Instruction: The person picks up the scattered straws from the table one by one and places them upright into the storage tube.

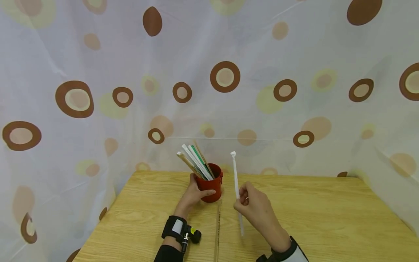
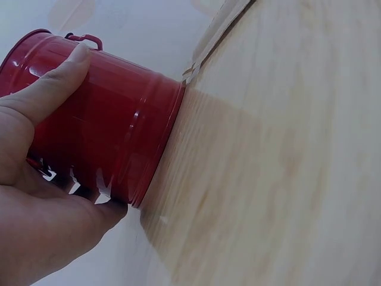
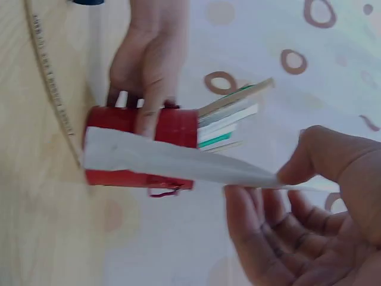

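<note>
My left hand [image 1: 190, 195] holds a small red metal bucket [image 1: 214, 186] round its side, thumb across the front. The bucket stands upright near the back of the table. Several thin wrapped sticks [image 1: 198, 162], white, brown and green, lean out of it to the left. To the right of the bucket, my right hand [image 1: 258, 209] pinches a long white paper-wrapped straw [image 1: 235, 173] between thumb and forefinger. It is nearly vertical, and in the right wrist view the straw [image 3: 149, 158] overlaps the bucket [image 3: 104, 119].
A brown paper-wrapped stick [image 1: 217, 229] with printing lies on the wooden table [image 1: 327, 214], between the two forearms and in front of the bucket. A white curtain [image 1: 196, 43] with brown and beige spots hangs behind and beside the table.
</note>
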`<control>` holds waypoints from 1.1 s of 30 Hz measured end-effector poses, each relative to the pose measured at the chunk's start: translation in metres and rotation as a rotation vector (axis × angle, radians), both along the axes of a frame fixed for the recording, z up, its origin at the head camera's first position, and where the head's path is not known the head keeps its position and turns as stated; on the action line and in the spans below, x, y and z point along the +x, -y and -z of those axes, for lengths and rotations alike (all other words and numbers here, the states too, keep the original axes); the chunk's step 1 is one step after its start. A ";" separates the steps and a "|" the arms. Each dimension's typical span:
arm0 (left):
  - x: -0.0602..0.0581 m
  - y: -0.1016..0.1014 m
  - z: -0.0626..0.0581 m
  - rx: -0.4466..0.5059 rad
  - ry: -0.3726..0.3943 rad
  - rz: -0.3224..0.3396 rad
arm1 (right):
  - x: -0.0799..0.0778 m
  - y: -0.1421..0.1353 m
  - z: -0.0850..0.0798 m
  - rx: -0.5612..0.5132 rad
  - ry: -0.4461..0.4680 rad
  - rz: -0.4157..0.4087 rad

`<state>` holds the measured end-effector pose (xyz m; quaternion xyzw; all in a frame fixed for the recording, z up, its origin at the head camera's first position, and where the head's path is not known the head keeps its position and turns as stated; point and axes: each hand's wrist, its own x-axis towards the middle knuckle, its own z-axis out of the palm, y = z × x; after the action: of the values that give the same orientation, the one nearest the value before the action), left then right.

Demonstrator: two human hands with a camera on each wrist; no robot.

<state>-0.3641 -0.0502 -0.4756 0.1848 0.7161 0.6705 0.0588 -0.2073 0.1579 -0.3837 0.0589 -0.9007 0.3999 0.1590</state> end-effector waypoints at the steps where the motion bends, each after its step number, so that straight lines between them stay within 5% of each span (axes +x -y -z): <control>1: 0.000 0.000 0.001 -0.002 0.003 -0.002 | 0.002 0.001 -0.003 -0.017 -0.035 0.001; 9: 0.002 0.003 0.006 0.013 0.025 -0.008 | 0.016 -0.002 -0.022 -0.072 -0.297 0.004; 33: -0.002 -0.001 0.000 -0.021 0.036 -0.025 | 0.015 -0.011 -0.025 -0.073 -0.336 -0.011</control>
<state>-0.3658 -0.0494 -0.4753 0.1630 0.7241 0.6670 0.0651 -0.1920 0.1685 -0.3591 0.1239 -0.8461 0.4176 0.3072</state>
